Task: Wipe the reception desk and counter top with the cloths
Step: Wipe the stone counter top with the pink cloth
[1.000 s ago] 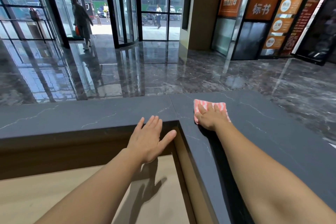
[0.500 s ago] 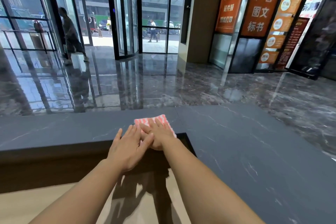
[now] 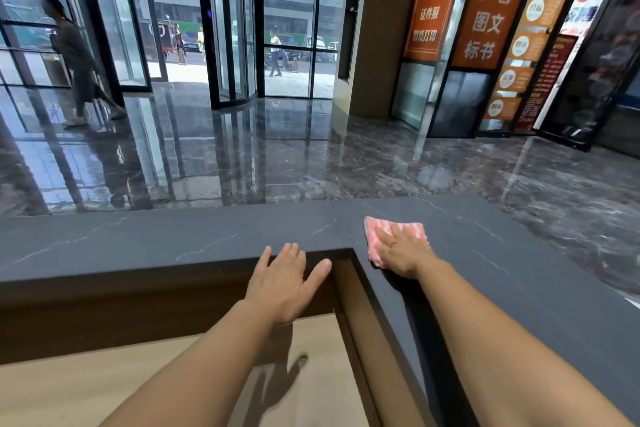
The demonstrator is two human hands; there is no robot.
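A pink and white striped cloth (image 3: 375, 233) lies flat on the dark grey stone counter top (image 3: 173, 239), just right of the inner corner. My right hand (image 3: 403, 251) presses down on the cloth with fingers spread, covering its near half. My left hand (image 3: 287, 282) hovers open over the inner edge of the counter, left of the corner, fingertips at the rim and holding nothing. Below the counter sits the lower beige desk surface (image 3: 104, 388), where my left hand casts a shadow.
The counter bends in an L, one arm running left and the other (image 3: 554, 305) toward me on the right. Beyond it is a glossy dark marble lobby floor (image 3: 311, 163), a revolving glass door (image 3: 232, 21), orange signs (image 3: 491, 3), and a person (image 3: 74, 55) walking at far left.
My right hand slid the cloth from the corner's left side, beside my left hand, back to the right of the corner. My left hand stayed near the counter's inner edge.
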